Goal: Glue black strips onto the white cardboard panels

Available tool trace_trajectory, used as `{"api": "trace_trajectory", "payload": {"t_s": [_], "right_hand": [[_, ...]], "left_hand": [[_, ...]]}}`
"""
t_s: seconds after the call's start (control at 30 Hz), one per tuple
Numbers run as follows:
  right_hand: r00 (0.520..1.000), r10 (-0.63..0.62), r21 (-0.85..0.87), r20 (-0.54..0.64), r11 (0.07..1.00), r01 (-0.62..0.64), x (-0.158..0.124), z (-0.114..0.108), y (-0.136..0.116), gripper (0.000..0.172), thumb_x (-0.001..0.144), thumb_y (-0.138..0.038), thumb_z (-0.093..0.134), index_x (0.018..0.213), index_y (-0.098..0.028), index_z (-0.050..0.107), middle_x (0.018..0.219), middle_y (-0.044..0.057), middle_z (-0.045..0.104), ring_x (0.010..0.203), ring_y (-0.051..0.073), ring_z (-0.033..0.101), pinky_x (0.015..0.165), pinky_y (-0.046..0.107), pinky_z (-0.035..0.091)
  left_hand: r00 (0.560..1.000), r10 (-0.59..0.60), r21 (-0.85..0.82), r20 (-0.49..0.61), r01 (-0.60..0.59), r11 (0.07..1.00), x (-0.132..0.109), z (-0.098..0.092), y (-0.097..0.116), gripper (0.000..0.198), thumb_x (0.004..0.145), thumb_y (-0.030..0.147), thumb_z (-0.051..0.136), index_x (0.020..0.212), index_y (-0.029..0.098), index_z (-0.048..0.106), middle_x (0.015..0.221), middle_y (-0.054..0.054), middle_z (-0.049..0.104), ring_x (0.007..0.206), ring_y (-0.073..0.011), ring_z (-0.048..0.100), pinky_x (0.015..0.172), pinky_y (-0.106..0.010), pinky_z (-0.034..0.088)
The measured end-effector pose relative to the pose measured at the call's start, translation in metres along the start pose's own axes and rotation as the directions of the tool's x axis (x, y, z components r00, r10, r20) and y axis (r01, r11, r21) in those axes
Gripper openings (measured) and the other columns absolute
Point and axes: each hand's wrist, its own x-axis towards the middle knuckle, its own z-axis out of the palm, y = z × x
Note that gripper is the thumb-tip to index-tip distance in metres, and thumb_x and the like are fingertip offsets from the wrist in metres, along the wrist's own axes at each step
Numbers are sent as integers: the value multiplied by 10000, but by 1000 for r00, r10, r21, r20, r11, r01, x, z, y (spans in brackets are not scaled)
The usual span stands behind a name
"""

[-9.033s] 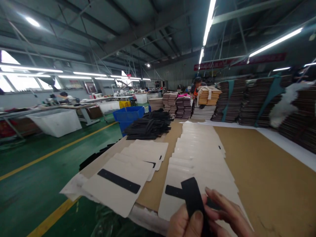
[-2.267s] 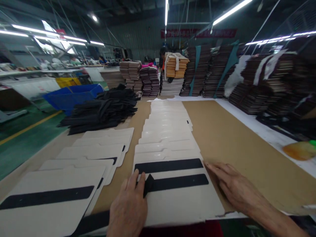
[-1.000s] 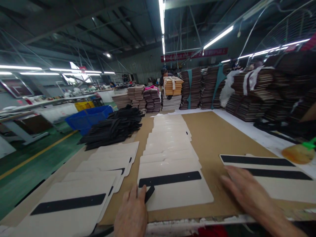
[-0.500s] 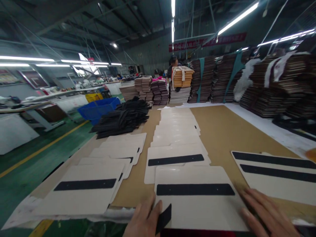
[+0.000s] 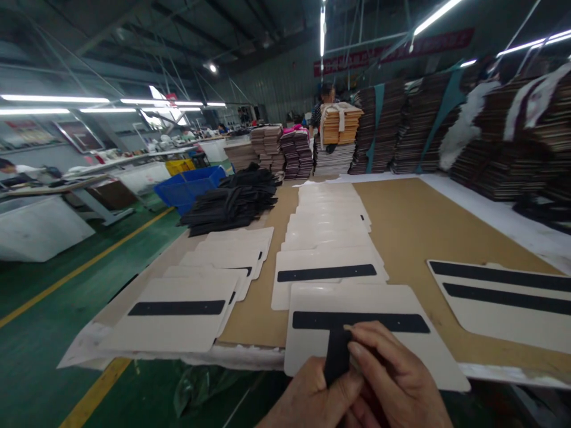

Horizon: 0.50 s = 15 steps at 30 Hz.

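Observation:
Over the nearest cream panel (image 5: pixel 307 351) at the table's front edge, a short black strip end (image 5: pixel 337 356) stands up between my hands. My left hand (image 5: pixel 319 395) grips it from below, thumb against its face. At its top right corner, the fingertips of my right hand (image 5: pixel 395 377) pinch it. Both hands are close together, and the lower part of the strip is hidden behind them. Flat across the panel lies a black band (image 5: pixel 397 321) with small pale dots, partly covered by my right fingers.
Overlapping cream panels run up the table's middle (image 5: pixel 325 258) and left side (image 5: pixel 178 333). More banded panels (image 5: pixel 504 315) lie at right. A heap of black strips (image 5: pixel 232 199) is beside a blue bin (image 5: pixel 190 187). Tied stacks and a person (image 5: pixel 316 113) are at the back.
My right hand has left the panel's right edge and come to the strip. My left hand has moved right and raised the strip over the panel. The view has shifted slightly.

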Motion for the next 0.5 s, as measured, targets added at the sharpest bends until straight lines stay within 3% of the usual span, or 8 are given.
{"api": "trace_trajectory", "payload": {"t_s": [0.13, 0.27, 0.4, 0.5], "right_hand": [[965, -244, -216, -101, 952, 218, -2, 3, 8, 179, 911, -242, 558, 940, -208, 732, 918, 54, 738, 795, 150, 715, 703, 196, 590], [859, -507, -478, -74, 774, 415, -3, 6, 10, 259, 926, -194, 501, 1044, -149, 727, 980, 113, 761, 846, 193, 734, 754, 264, 615], [867, -493, -506, 74, 731, 459, -14, 5, 27, 312, 939, -261, 494, 1132, -136, 704, 1114, 137, 729, 916, 222, 732, 766, 280, 623], [909, -413, -392, 58, 828, 401, -24, 7, 48, 357, 905, -339, 550, 1211, -203, 674, 1196, 99, 698, 965, 256, 721, 801, 314, 623]], "left_hand": [[998, 6, -14, -55, -7, 1000, 0, 2, 6, 655, 868, 716, 402, 699, 123, 624, 664, -48, 622, 605, -131, 561, 576, -222, 416], [991, 59, -13, -119, -61, 998, 2, 4, 12, 516, 885, 606, 471, 958, 132, 663, 827, -46, 670, 753, -155, 594, 692, -236, 467], [990, 52, -31, -134, -56, 998, 11, 8, 0, 507, 885, 540, 470, 1115, 122, 639, 905, -71, 686, 829, -202, 618, 761, -293, 497], [983, 33, -36, -181, -40, 999, 18, 13, -17, 503, 842, 563, 505, 1144, 190, 655, 969, -76, 697, 885, -248, 642, 757, -331, 511]]}}
